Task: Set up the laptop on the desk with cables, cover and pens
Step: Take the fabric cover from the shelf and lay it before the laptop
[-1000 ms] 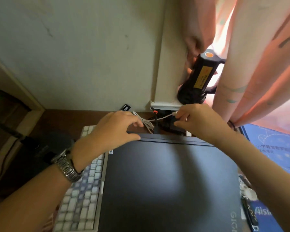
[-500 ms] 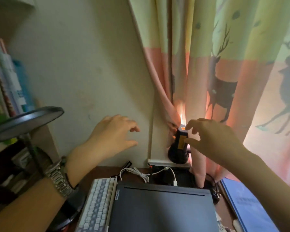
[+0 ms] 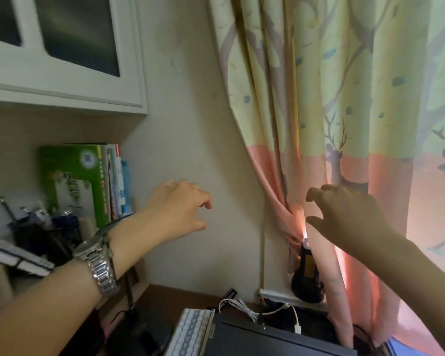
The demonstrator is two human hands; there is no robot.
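Note:
The dark closed laptop (image 3: 267, 340) lies at the bottom edge of the head view, on the brown desk (image 3: 170, 296). A white cable (image 3: 252, 308) with a white plug lies coiled behind its far edge. My left hand (image 3: 177, 209), with a metal watch on the wrist, hovers high in front of the wall, fingers apart and holding nothing. My right hand (image 3: 344, 214) hangs open in front of the curtain (image 3: 344, 124), well above the laptop. Pens stand in a dark holder (image 3: 36, 227) at the left.
A white keyboard (image 3: 190, 332) lies left of the laptop. A black torch (image 3: 307, 278) stands on the window sill by the curtain's edge. Books (image 3: 88, 181) stand on a shelf under a white cabinet (image 3: 62, 55). A notebook (image 3: 13, 255) lies at far left.
My view has tilted up, away from the desk. Both hands have let go of the white cable, lifted off the laptop's back edge and now hang open in the air.

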